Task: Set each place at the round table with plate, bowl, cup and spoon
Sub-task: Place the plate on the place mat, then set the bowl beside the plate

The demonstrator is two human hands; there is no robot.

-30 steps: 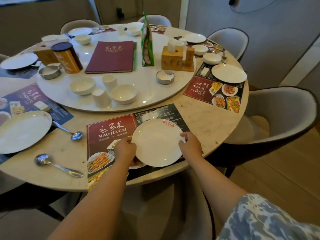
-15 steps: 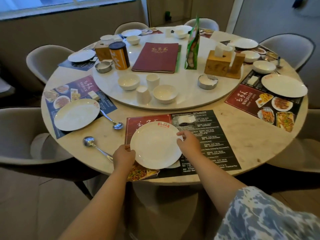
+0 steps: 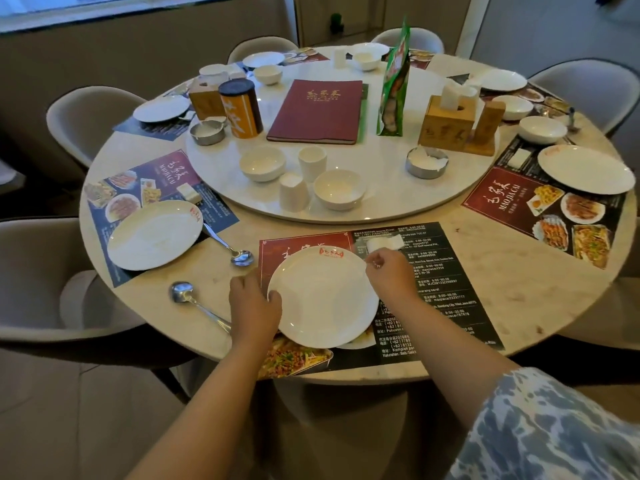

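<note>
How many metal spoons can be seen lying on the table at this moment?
2. One spoon lies just right of the left place's plate. The other spoon lies nearer the table edge, its handle end hidden behind the left hand. Cutlery at the far right settings is too small to tell.

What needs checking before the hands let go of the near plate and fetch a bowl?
1. Plate flat on near placemat: ok.
2. Left hand and right hand off its rim: not ok, both grip it.
3. Logo on far edge: ok.
4. Bowls and cups waiting on turntable: ok.
5. Spoon available left of plate: ok.
6. Upturned cup clean inside: cannot tell.
</note>
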